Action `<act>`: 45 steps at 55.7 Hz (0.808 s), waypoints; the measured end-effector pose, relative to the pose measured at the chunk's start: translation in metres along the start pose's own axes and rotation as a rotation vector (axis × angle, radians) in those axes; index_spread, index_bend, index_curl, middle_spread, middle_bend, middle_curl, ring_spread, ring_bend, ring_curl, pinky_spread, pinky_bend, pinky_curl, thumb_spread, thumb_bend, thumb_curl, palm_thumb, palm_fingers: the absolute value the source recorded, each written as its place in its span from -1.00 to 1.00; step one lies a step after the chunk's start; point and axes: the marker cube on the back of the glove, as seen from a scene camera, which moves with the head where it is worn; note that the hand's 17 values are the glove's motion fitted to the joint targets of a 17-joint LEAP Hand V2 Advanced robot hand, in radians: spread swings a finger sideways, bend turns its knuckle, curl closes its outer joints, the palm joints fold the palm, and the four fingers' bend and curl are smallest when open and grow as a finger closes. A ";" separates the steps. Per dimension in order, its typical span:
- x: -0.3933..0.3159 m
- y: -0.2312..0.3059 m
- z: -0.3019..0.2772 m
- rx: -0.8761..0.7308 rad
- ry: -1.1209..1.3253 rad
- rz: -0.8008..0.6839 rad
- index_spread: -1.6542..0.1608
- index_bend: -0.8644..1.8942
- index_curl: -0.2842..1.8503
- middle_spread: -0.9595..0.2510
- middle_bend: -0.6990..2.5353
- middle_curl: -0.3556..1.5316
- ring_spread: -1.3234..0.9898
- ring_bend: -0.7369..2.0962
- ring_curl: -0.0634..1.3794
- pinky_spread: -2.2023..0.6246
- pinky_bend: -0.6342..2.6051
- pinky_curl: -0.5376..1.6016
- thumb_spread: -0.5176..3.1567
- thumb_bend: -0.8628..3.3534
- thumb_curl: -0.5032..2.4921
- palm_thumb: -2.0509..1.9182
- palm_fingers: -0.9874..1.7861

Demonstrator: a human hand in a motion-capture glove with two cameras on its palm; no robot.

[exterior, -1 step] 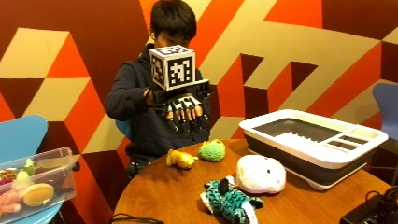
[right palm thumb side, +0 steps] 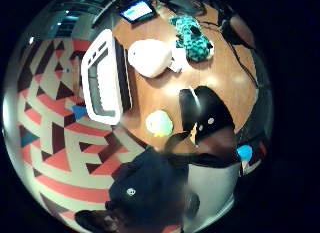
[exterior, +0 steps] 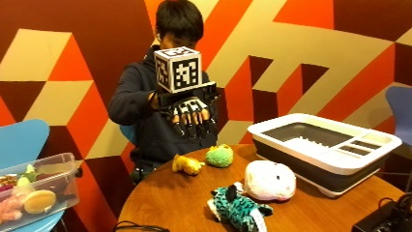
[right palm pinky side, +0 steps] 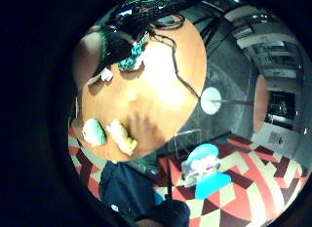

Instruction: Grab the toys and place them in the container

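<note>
Room: wall point(exterior: 64, 53) painted in orange, dark red and cream geometric blocks; floor point(right palm thumb side: 55, 158) patterned alike, seen only in the palm views.

Surface: round wooden desk point(exterior: 180, 198).

Landmark: white and grey container point(exterior: 325, 145), a tub with a divided rim, standing on the desk at its far edge from the blue chair.

Items, placed from the container:
- White plush toy point(exterior: 270, 180), on the desk just beside the container's near wall.
- Teal patterned plush toy point(exterior: 239, 208), touching the white one on the side away from the container.
- Green knitted toy point(exterior: 219, 156), near the container's end, toward the person.
- Yellow toy point(exterior: 187, 165), just beyond the green one, further from the container.
- Clear plastic bin point(exterior: 38, 188) holding more toys, on a blue chair point(exterior: 19, 140), well apart from the container, off the desk.

Hand: gloved right hand point(exterior: 188, 112), raised above the desk over the green and yellow toys, fingers hanging straight down, holding nothing.

View differences: thumb side palm view shows the container's grey inside point(right palm thumb side: 107, 83) from above and a lit screen point(right palm thumb side: 136, 11) past it. Little finger side palm view shows a white-based stand point(right palm pinky side: 210, 100) on the floor beside the desk, possibly a lamp foot; the container does not show there.
</note>
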 end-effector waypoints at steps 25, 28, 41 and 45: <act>0.035 -0.026 0.000 0.044 0.001 0.076 0.58 -0.32 -0.61 0.58 -0.48 -0.45 0.10 -0.25 -0.71 0.55 -0.09 -0.19 0.08 -0.48 -0.56 0.11 -0.35; 0.035 -0.040 0.003 0.079 0.011 0.075 0.57 -0.31 -0.62 0.59 -0.48 -0.44 0.11 -0.26 -0.71 0.56 -0.06 -0.19 0.09 -0.48 -0.55 0.10 -0.38; 0.035 -0.114 0.055 0.078 -0.016 0.116 0.53 -0.32 -0.60 0.60 -0.52 -0.45 0.14 -0.33 -0.68 0.57 -0.03 -0.16 0.08 -0.54 -0.54 0.02 -0.52; 0.035 -0.129 0.076 0.029 0.006 0.154 0.53 -0.32 -0.61 0.60 -0.52 -0.46 0.15 -0.34 -0.66 0.58 -0.03 -0.16 0.07 -0.55 -0.54 0.02 -0.52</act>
